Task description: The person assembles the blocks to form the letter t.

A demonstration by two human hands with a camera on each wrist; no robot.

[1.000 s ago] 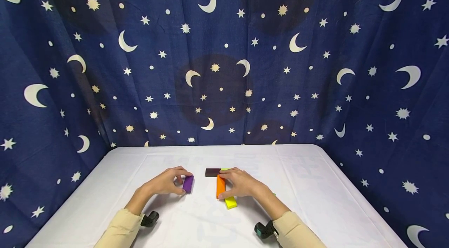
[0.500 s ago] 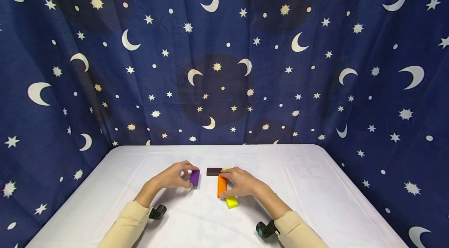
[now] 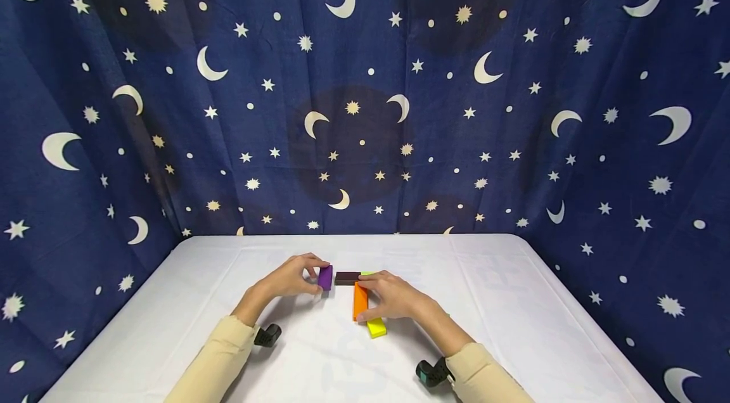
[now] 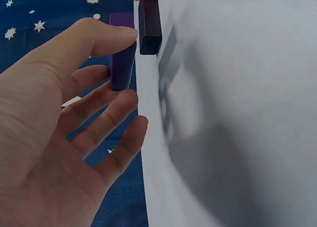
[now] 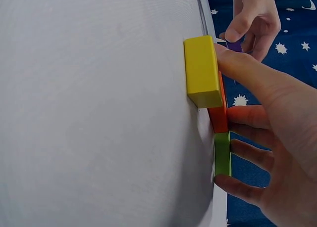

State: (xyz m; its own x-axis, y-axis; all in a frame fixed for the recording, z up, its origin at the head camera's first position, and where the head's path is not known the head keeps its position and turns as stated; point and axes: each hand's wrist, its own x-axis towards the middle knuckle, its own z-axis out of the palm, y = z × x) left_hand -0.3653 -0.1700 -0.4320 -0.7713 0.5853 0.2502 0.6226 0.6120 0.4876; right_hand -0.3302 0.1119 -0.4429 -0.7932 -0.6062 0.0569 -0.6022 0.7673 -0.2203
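My left hand (image 3: pixel 291 277) pinches a purple block (image 3: pixel 325 277) between thumb and fingers, just left of a dark brown block (image 3: pixel 346 279). The left wrist view shows the purple block (image 4: pixel 121 68) raised off the white cloth. To the right, my right hand (image 3: pixel 393 298) holds an orange block (image 3: pixel 360 301) with the thumb at its near end and fingers toward its far end. A yellow block (image 3: pixel 376 328) lies beside the orange one, partly under the hand. Behind it, a green block (image 5: pixel 223 155) touches the fingers in the right wrist view.
A white cloth covers the table (image 3: pixel 456 276). Around its back and sides hangs a dark blue curtain (image 3: pixel 365 137) with moons and stars. Each wrist wears a small black camera (image 3: pixel 268 335).
The left hand has carried the purple block right and away from me, up close to the dark brown block. My right hand keeps its place on the orange block.
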